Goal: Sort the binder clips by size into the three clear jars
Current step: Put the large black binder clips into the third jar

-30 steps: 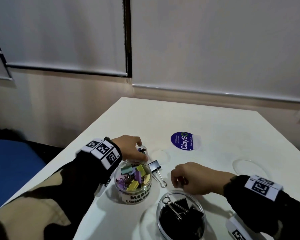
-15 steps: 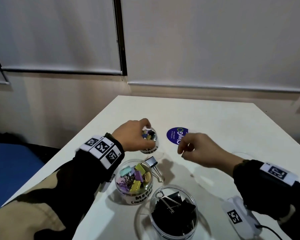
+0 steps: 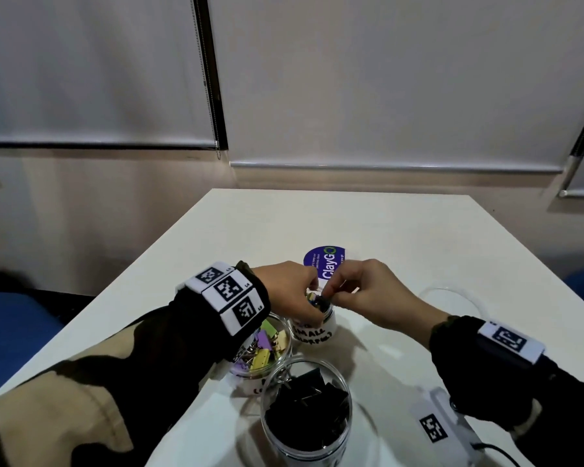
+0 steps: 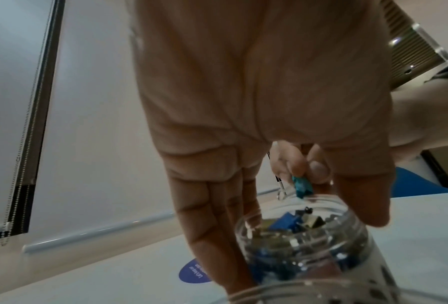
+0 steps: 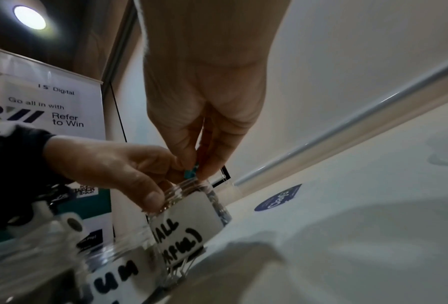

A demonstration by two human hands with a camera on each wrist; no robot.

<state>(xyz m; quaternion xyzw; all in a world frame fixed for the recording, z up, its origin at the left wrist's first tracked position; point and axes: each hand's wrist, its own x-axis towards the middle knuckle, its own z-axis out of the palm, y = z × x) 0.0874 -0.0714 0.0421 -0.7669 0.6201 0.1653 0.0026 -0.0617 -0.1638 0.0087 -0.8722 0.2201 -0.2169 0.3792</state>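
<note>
My left hand (image 3: 294, 294) grips the neck of the small clear jar (image 3: 314, 326), which is labelled SMALL and holds several tiny coloured clips (image 4: 293, 224). Just above its mouth my right hand (image 3: 343, 291) pinches a small teal binder clip (image 4: 302, 186) (image 5: 190, 172) between thumb and fingers. The medium jar (image 3: 267, 345) with pastel clips stands nearer me, partly hidden by my left wrist. The large jar (image 3: 305, 411) of black clips stands at the near edge.
A round blue sticker (image 3: 324, 262) lies beyond the jars. A clear lid (image 3: 450, 299) rests at the right. A white tagged device (image 3: 442, 429) with a cable sits at the near right. The white table (image 3: 368, 224) ends close behind.
My right hand rose from the table and moved left to the small jar's mouth with a clip. The left hand still holds that jar. The head view tilted down.
</note>
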